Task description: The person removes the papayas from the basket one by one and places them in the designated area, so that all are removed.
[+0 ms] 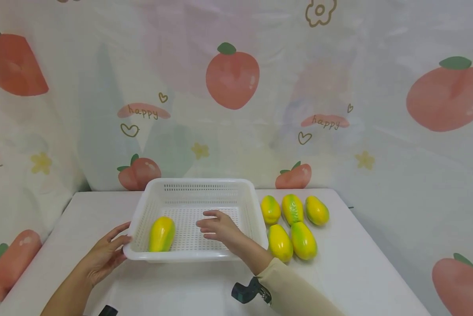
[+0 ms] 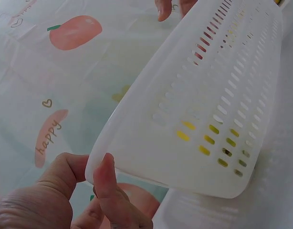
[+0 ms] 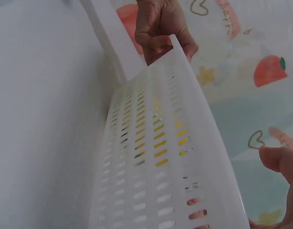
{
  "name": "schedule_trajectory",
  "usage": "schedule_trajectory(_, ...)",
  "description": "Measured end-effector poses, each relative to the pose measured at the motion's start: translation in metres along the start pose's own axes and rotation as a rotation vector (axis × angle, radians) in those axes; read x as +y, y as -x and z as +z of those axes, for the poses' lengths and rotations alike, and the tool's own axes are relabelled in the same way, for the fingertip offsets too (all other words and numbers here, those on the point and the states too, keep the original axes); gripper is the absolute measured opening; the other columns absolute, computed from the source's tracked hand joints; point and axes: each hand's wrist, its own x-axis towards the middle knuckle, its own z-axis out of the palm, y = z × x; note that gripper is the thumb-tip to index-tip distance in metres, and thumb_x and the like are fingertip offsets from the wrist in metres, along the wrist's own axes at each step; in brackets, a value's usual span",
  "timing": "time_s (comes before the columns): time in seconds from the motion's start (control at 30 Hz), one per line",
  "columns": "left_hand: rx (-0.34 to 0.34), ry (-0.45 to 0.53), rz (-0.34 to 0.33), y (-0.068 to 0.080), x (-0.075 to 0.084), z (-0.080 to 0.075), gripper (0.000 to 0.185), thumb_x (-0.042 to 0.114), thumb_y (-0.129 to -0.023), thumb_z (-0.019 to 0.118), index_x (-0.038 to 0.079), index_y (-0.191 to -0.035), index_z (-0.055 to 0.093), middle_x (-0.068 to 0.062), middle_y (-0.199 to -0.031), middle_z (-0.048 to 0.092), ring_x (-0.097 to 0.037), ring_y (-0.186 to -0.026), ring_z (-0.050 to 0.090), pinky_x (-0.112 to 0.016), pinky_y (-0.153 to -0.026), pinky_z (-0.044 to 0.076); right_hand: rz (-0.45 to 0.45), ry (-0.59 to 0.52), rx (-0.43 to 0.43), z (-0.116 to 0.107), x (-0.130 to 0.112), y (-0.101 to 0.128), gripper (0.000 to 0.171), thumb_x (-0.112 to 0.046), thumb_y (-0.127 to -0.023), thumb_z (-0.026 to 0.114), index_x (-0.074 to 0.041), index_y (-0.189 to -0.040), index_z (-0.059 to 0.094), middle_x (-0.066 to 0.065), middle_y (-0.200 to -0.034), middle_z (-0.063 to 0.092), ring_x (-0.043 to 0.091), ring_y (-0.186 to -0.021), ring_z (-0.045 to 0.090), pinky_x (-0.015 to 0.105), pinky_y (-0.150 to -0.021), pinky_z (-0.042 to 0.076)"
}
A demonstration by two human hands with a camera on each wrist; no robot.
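Note:
A white perforated basket (image 1: 193, 254) stands on the table in the head view. One yellow-green fruit (image 1: 162, 234) lies in its front left corner. My left hand (image 1: 121, 239) holds the basket's front left corner; in the left wrist view the thumb (image 2: 104, 179) presses on the rim (image 2: 137, 143) with a finger behind it. Over the basket's floor hovers my right hand (image 1: 206, 224), fingers relaxed and holding nothing. The right wrist view shows the basket wall (image 3: 156, 157) and the left hand (image 3: 161, 28) at the far corner.
Several more yellow-green fruits (image 1: 292, 208) lie in two rows on the white table (image 1: 351, 267), just right of the basket. A curtain printed with peaches (image 1: 232, 77) hangs close behind the table and round its sides.

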Motion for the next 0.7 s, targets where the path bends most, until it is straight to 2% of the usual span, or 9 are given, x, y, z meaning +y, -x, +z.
schedule_trajectory(0.2,-0.007,-0.015,0.008,-0.002,0.0,-0.001,0.038,0.019,-0.098,0.061,0.035,-0.129,0.046,0.006,-0.104,0.061,-0.013,-0.086,0.066,-0.02,-0.075,0.059,0.046,0.033,-0.009,0.018,-0.002,-0.008,0.061,-0.027,-0.09,0.07,-0.002,-0.139,0.047,0.015,-0.125,0.063,0.038,-0.117,0.061,0.039,-0.093,0.057)
schedule_trajectory(0.33,0.0,-0.007,0.001,-0.003,0.0,-0.001,0.036,0.018,-0.097,0.061,0.035,-0.126,0.047,0.005,-0.104,0.062,-0.013,-0.084,0.067,-0.02,-0.073,0.059,0.077,0.047,-0.024,0.029,-0.002,-0.015,0.064,-0.03,-0.089,0.07,-0.002,-0.141,0.046,0.014,-0.125,0.062,0.035,-0.115,0.063,0.038,-0.091,0.058)
schedule_trajectory(0.7,0.013,0.014,-0.009,-0.005,0.0,0.0,0.037,0.017,-0.097,0.061,0.035,-0.127,0.047,0.006,-0.104,0.061,-0.013,-0.086,0.065,-0.021,-0.077,0.059,0.161,-0.008,-0.053,0.053,-0.003,-0.028,0.066,-0.025,-0.09,0.069,0.004,-0.142,0.042,0.021,-0.129,0.058,0.037,-0.115,0.061,0.046,-0.093,0.056)
